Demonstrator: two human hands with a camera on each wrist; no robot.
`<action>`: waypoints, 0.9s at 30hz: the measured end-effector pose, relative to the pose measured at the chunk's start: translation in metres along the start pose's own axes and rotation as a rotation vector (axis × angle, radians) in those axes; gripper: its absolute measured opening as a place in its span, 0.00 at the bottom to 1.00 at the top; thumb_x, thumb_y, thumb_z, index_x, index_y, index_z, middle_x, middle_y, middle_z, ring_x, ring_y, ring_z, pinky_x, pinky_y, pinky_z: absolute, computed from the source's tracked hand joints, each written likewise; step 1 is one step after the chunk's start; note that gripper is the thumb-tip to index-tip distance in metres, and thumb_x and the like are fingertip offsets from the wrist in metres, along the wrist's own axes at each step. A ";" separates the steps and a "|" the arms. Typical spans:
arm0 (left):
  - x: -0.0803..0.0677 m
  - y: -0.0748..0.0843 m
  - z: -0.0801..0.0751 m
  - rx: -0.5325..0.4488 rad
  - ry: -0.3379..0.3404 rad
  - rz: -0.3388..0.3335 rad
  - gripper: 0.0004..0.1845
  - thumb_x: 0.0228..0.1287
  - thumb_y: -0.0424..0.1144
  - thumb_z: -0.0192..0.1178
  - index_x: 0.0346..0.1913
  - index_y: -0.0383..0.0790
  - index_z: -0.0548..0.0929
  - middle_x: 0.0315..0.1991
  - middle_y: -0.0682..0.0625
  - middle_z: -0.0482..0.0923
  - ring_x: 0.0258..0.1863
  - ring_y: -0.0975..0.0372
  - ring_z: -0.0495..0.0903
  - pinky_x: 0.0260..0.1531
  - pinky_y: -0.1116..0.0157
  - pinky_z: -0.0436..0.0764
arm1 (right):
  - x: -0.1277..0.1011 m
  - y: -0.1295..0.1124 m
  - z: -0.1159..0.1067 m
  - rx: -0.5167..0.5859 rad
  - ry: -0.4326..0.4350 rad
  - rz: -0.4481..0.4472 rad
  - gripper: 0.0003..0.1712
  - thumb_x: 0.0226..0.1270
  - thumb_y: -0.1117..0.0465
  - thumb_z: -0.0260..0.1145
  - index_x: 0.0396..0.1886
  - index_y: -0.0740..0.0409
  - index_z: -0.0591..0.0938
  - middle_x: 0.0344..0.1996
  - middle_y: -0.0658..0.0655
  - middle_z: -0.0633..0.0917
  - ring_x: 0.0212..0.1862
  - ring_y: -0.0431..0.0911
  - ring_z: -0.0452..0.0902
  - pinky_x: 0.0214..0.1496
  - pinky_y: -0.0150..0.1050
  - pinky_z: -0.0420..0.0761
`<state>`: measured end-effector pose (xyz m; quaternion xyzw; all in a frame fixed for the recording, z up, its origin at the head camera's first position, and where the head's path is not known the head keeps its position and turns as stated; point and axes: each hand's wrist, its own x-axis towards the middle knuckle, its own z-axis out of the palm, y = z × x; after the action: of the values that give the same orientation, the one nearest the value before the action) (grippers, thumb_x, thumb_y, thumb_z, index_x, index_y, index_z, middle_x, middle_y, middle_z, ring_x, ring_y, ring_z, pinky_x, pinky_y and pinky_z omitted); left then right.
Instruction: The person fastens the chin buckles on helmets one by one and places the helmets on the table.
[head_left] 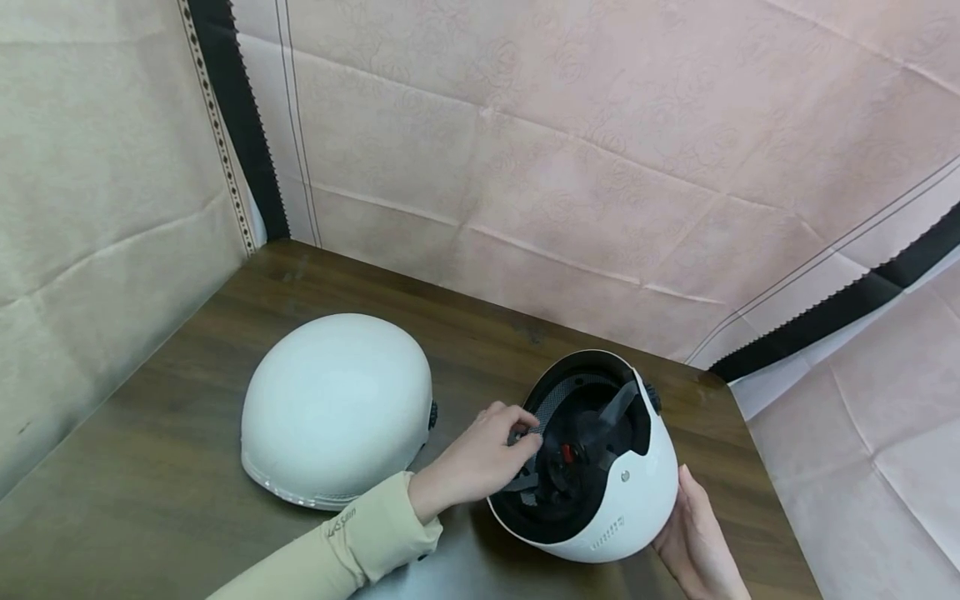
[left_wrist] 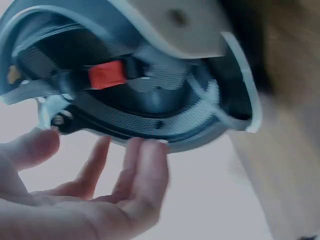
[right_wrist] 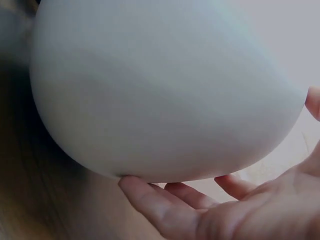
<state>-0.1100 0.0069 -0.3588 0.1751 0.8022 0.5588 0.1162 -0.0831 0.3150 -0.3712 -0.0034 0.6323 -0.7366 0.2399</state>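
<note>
Tilted helmet (head_left: pixel 607 492) at table (head_left: pixel 187 467) 5 o'clock, interior exposed. Left hand (head_left: pixel 480 458) pinches strap (head_left: pixel 525 442); right hand (head_left: pixel 693 533) flat, cradling shell. Strap adjustment under way; next needs steady shell. Second helmet (head_left: pixel 337 408) at 9 o'clock.

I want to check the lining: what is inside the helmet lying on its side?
Inside the tipped helmet: dark mesh padding, grey straps and a red buckle. The left hand touches the rim. The deepest part is in shadow.

A dark wooden tabletop (head_left: pixel 187 467) carries a white helmet (head_left: pixel 337 408) dome-up, and just right of that helmet an upturned helmet (head_left: pixel 600 467) tilted on its shell.
</note>
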 end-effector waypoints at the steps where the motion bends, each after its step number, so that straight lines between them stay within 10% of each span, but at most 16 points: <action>1: 0.000 0.005 0.000 -0.035 -0.006 0.025 0.17 0.71 0.49 0.49 0.54 0.46 0.77 0.47 0.54 0.72 0.46 0.63 0.71 0.45 0.60 0.72 | 0.000 0.000 0.000 -0.007 -0.005 -0.010 0.31 0.73 0.36 0.25 0.67 0.42 0.56 0.56 0.51 0.66 0.55 0.43 0.65 0.56 0.50 0.66; 9: 0.005 0.040 0.015 -0.273 -0.099 0.172 0.17 0.70 0.55 0.48 0.51 0.50 0.78 0.41 0.59 0.78 0.41 0.68 0.76 0.44 0.68 0.74 | -0.003 0.000 -0.001 -0.038 -0.045 -0.079 0.30 0.76 0.41 0.25 0.67 0.43 0.60 0.55 0.47 0.70 0.54 0.39 0.68 0.55 0.46 0.68; 27: 0.014 0.054 0.027 -0.281 -0.191 0.132 0.20 0.63 0.52 0.59 0.52 0.44 0.81 0.36 0.62 0.78 0.37 0.71 0.76 0.42 0.71 0.74 | -0.007 -0.004 0.008 -0.096 -0.006 -0.105 0.29 0.77 0.42 0.29 0.68 0.47 0.60 0.56 0.46 0.71 0.54 0.39 0.70 0.53 0.41 0.73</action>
<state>-0.1045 0.0530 -0.3175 0.2614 0.6883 0.6528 0.1781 -0.0761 0.3108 -0.3641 -0.0502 0.6651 -0.7171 0.2024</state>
